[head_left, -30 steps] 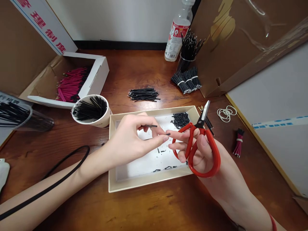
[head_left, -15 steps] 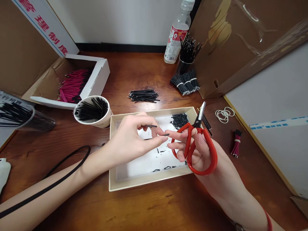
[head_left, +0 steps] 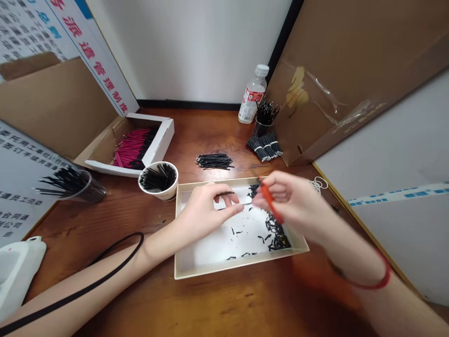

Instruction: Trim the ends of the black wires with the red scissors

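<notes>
Above the shallow box (head_left: 224, 270), my left hand (head_left: 201, 210) pinches a short black wire (head_left: 228, 193) between bent fingers. A pale bit shows between its fingertips and those of my right hand, too small to make out. My right hand (head_left: 291, 199) is closed around red-handled scissors (head_left: 270, 203), smeared by motion, their blades hard to see. Under the hands, black offcuts (head_left: 278, 234) lie heaped along the box's right side, with a few loose pieces on its white floor.
Behind the box lies a pile of black wires (head_left: 213, 161). A paper cup (head_left: 159, 191) of wires stands left, near a white box (head_left: 163, 140) of pink wires. Banded bundles (head_left: 265, 146), a bottle (head_left: 253, 96) and rubber bands (head_left: 319, 184) are to the right.
My right hand has turned over, swinging the scissors from pointing up and away to down beside the left fingertips. The view has shifted, showing more of the left side.
</notes>
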### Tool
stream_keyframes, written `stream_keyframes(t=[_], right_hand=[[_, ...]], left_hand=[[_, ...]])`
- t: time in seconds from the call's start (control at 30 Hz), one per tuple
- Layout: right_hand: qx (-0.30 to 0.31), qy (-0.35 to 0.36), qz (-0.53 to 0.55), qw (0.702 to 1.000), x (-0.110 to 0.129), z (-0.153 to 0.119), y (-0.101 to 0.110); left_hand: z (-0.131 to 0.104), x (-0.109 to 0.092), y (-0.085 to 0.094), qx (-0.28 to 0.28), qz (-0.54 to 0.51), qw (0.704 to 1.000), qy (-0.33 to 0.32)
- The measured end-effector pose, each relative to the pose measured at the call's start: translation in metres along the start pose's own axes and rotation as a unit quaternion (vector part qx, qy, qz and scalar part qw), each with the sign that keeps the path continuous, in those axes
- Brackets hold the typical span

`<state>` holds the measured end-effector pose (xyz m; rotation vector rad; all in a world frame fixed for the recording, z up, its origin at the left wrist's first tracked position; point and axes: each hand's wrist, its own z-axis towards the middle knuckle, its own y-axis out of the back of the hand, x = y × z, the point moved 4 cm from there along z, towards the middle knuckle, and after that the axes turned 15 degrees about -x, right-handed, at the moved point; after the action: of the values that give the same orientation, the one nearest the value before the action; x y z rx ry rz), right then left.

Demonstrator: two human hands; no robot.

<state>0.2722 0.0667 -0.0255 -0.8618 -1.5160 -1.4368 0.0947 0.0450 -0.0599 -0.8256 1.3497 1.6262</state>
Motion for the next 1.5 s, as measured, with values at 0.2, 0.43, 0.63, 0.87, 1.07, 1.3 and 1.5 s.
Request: stream_keyframes(t=[0.2, 0.43, 0.63, 0.87, 1.07, 1.3, 1.5], right_hand=[[-0.147, -0.048, -0.132, 0.979, 0.005, 0.092, 0.019], [-0.113, 0.010, -0.190, 0.975, -0.012, 0.125, -0.052], [-0.090, 0.040, -0.162, 0.982, 0.002, 0.081, -0.029], [0.009, 0.007, 0.114, 0.993, 0.005, 0.024, -0.031], [-0.062, 0.016, 0.114, 0.991, 0.004, 0.016, -0.022], [-0.078, -0.009, 0.144, 0.986, 0.005, 0.000, -0.031], [-0.071, 0.054, 0.049, 0.995, -0.004, -0.033, -0.017]], left_hand=[[0.001, 0.005, 0.000, 0.000, -0.028, 0.999, 0.024], [0.002, 0.010, -0.007, 0.041, -0.052, 0.998, 0.016], [0.003, 0.011, -0.004, 0.005, -0.120, 0.991, 0.058], [0.001, 0.006, -0.004, 0.031, -0.132, 0.990, 0.045], [0.001, 0.003, 0.005, -0.046, -0.093, 0.995, -0.007], [-0.002, -0.001, 0.013, -0.138, -0.070, 0.987, -0.050], [-0.002, -0.001, 0.017, -0.176, -0.085, 0.980, -0.036]])
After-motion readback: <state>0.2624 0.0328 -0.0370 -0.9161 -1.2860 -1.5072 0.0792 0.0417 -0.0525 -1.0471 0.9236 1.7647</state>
